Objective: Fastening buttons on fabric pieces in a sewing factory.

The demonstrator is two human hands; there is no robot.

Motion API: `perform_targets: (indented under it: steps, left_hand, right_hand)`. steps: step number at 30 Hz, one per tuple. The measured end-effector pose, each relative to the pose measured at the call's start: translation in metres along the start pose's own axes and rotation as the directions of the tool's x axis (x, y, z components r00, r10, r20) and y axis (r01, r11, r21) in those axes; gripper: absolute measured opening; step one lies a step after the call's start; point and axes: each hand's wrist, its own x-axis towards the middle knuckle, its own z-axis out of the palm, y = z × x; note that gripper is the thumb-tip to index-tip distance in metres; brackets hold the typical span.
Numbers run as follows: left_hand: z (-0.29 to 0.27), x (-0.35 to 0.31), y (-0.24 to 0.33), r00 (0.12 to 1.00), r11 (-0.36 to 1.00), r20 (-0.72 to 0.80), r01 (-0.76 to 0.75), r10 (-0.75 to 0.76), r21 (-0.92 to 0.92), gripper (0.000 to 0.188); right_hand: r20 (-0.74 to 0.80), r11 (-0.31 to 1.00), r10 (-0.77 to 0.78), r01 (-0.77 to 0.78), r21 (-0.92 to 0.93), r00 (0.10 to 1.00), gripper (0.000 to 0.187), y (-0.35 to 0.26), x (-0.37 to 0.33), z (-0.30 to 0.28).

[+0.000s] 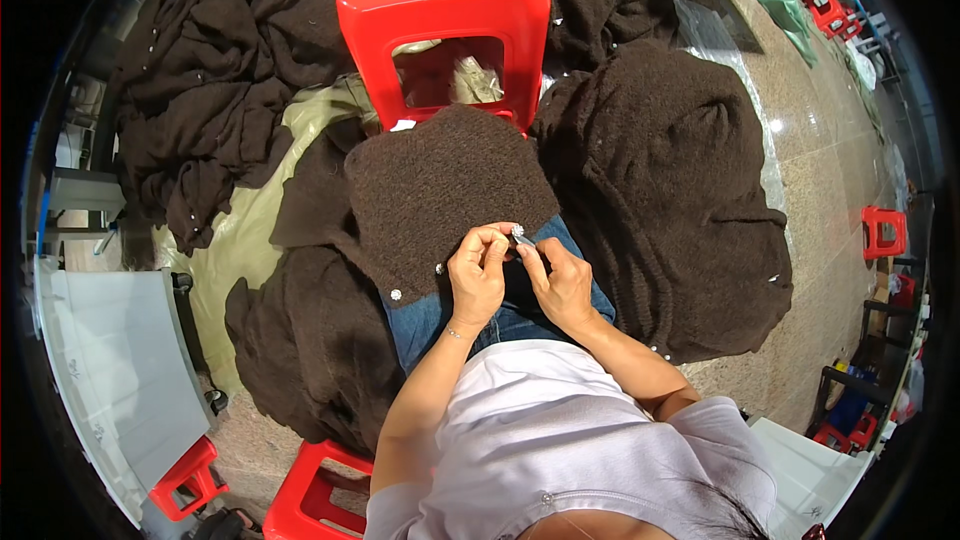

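A dark brown knitted garment [450, 175] lies spread over my lap, with white buttons [396, 295] along its near edge. My left hand [478, 275] is closed on that edge, its fingertips beside another white button [517, 230]. Close by on the right, my right hand [560, 285] pinches a small grey metal tool [524, 240]. Its tip reaches up to the button; the fingers hide most of it, so its exact kind does not show.
A red plastic stool [445, 0] stands directly ahead. Heaps of brown knitwear lie at left [220, 70] and right [670, 190], partly over yellowish plastic sheeting [230, 270]. At the left is a white table [110, 370]; another red stool [310, 500] stands near the lower edge.
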Motion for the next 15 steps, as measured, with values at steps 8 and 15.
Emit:
perform_targets:
  steps: [8,15]
  left_hand:
    - [-0.001,0.002,0.001,1.0,1.0,-0.001,-0.001,0.001,-0.03,0.007]
    - [-0.004,-0.005,0.007,0.996,0.983,0.012,-0.094,0.093,0.16,0.006]
  right_hand:
    - [-0.021,0.998,-0.058,0.057,-0.038,0.998,0.024,-0.002,0.003,0.0]
    - [0.037,0.901,0.178,-0.178,0.395,0.983,0.037,0.017,0.001,0.013]
